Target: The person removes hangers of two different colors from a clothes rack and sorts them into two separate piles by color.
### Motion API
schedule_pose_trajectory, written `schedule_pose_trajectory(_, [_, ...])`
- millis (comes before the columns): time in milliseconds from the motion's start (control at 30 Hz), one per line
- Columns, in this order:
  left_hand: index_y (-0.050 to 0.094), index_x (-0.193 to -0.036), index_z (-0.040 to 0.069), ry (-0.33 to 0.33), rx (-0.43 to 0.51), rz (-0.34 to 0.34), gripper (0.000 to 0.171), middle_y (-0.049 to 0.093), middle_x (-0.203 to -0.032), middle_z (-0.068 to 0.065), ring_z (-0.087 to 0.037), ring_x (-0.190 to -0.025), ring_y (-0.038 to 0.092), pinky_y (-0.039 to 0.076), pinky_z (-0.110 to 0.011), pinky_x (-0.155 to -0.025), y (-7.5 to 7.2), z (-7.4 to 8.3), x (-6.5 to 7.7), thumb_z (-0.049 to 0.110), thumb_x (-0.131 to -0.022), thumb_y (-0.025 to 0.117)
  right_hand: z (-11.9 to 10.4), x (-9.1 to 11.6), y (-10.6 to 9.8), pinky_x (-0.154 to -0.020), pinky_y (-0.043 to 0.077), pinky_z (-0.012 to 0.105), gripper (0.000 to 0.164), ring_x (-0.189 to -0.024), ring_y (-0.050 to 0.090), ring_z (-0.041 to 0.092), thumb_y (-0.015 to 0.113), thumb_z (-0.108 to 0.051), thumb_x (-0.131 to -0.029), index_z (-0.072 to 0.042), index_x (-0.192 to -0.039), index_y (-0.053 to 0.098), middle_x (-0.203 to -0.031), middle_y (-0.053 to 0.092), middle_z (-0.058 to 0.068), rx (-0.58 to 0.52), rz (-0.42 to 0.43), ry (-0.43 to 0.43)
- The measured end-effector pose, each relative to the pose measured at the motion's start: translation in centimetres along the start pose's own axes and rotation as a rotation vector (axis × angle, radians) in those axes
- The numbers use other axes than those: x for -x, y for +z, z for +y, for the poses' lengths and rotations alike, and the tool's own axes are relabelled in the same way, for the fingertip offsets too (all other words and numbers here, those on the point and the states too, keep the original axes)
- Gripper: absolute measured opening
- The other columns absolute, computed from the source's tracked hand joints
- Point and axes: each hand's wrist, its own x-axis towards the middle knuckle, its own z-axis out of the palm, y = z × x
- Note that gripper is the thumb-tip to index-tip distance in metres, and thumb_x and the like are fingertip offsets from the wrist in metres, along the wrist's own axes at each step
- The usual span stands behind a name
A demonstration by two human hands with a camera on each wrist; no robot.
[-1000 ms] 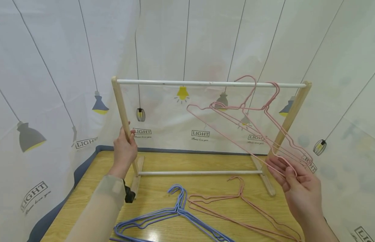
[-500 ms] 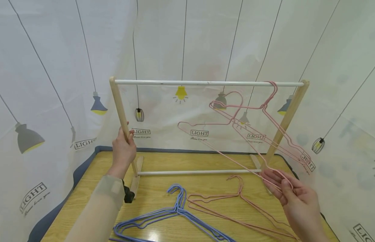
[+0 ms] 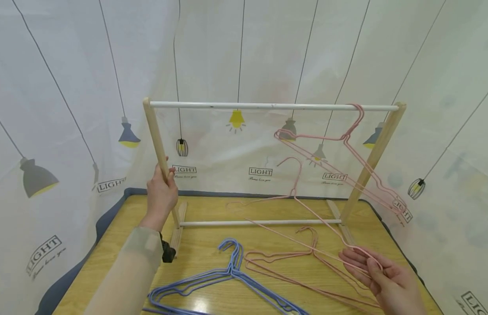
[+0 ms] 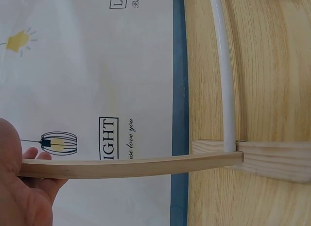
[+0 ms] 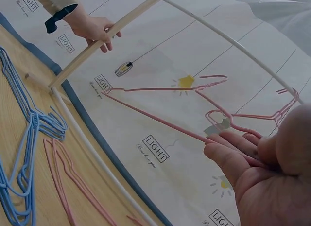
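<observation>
My left hand (image 3: 162, 197) grips the left wooden post (image 3: 154, 133) of a small garment rack; in the left wrist view its fingers wrap round this post (image 4: 131, 168). My right hand (image 3: 387, 278) pinches a pink wire hanger (image 3: 294, 189) by its right corner, thumb on top and fingers beneath. The right wrist view shows this hanger (image 5: 146, 112) slanting away from my right hand (image 5: 257, 182), its hook at the far side. The hook lies below the rack's white top rail (image 3: 244, 105), off it. Pink hangers (image 3: 350, 133) hang from that rail near its right end.
Several blue hangers (image 3: 232, 272) lie stacked on the wooden table (image 3: 110, 262) in front. Beside them on the right lie pink hangers (image 3: 314, 249). A white lower rail (image 3: 244, 223) joins the rack's feet. A white curtain (image 3: 212, 52) printed with lamps surrounds the table.
My right hand has drawn the pink hanger down and toward me. Its hook, at first up by the top rail, is now well below it. My left hand stays on the post.
</observation>
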Motion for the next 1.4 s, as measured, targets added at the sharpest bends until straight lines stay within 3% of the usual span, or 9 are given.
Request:
schedule_pose_trajectory(133, [0.038,-0.164,0.018,0.009,0.007,0.002,0.053,0.068,-0.136,-0.019,-0.044,-0.115,0.069,0.057,-0.058,-0.087,0.1,0.2,-0.1,0.012,-0.113,0.05,0.3,1.0,-1.4,-0.11,0.043,0.045,0.05,-0.137,0.056,0.037,0.018,0.003,-0.115,0.007,-0.15,0.053,-0.145,0.058,0.029,-0.262,-0.132,0.078])
schedule_pose_trajectory(267, [0.038,-0.164,0.017,0.008,0.01,-0.003,0.053,0.068,-0.136,-0.019,-0.044,-0.115,0.069,0.057,-0.058,-0.087,0.1,0.4,0.0,0.011,-0.113,0.05,0.0,1.8,-3.0,-0.117,0.033,0.047,0.049,-0.143,0.047,0.041,0.018,-0.001,-0.116,0.008,-0.153,0.047,-0.151,0.05,0.032,-0.492,-0.226,0.185])
schedule_pose_trajectory(500, [0.037,-0.164,0.017,0.007,0.007,-0.011,0.053,0.068,-0.137,-0.019,-0.046,-0.117,0.068,0.056,-0.061,-0.089,0.0,0.6,0.0,0.01,-0.113,0.05,-1.2,3.3,-5.7,-0.123,0.021,0.046,0.04,-0.147,0.041,0.044,0.036,-0.006,-0.116,0.009,-0.15,0.052,-0.153,0.047,0.033,-0.722,-0.177,0.405])
schedule_pose_trajectory(833, [0.038,-0.163,0.019,0.008,-0.002,-0.003,0.053,0.069,-0.136,-0.018,-0.045,-0.114,0.069,0.056,-0.06,-0.088,0.1,0.4,-0.2,0.012,-0.112,0.051,-2.0,4.7,-8.4,-0.126,0.013,0.043,0.04,-0.149,0.037,0.045,0.041,-0.007,-0.115,0.011,-0.149,0.052,-0.155,0.044,0.034,-0.824,-0.159,0.554])
schedule_pose_trajectory(1033, [0.039,-0.163,0.018,0.018,0.0,0.007,0.052,0.07,-0.134,-0.018,-0.046,-0.114,0.069,0.056,-0.061,-0.09,0.1,0.2,-0.2,0.012,-0.113,0.05,-1.8,5.5,-9.7,-0.125,0.018,0.045,0.037,-0.146,0.042,0.047,0.048,-0.007,-0.113,0.011,-0.144,0.057,-0.15,0.049,0.036,-0.793,-0.097,0.587])
schedule_pose_trajectory(1267, [0.038,-0.164,0.018,0.005,0.001,-0.001,0.052,0.069,-0.135,-0.018,-0.044,-0.116,0.069,0.056,-0.06,-0.089,0.0,0.2,0.0,0.013,-0.113,0.049,-0.5,5.9,-11.1,-0.125,0.017,0.044,0.039,-0.148,0.04,0.047,0.045,-0.008,-0.114,0.013,-0.146,0.053,-0.152,0.046,0.036,-0.827,-0.142,0.589])
schedule_pose_trajectory(1333, [0.037,-0.164,0.02,-0.003,0.006,-0.005,0.053,0.069,-0.136,-0.018,-0.044,-0.116,0.069,0.057,-0.059,-0.089,0.0,0.2,0.0,0.013,-0.113,0.049,-0.3,6.1,-11.6,-0.125,0.02,0.044,0.038,-0.146,0.043,0.045,0.048,-0.008,-0.113,0.012,-0.144,0.055,-0.15,0.049,0.035,-0.785,-0.107,0.598])
schedule_pose_trajectory(1400, [0.038,-0.164,0.02,-0.005,0.009,-0.004,0.053,0.069,-0.136,-0.018,-0.043,-0.117,0.068,0.057,-0.059,-0.089,0.0,0.2,0.0,0.012,-0.113,0.049,-0.1,6.4,-12.0,-0.123,0.027,0.044,0.034,-0.141,0.051,0.042,0.05,-0.008,-0.113,0.007,-0.141,0.062,-0.146,0.056,0.031,-0.658,-0.046,0.6])
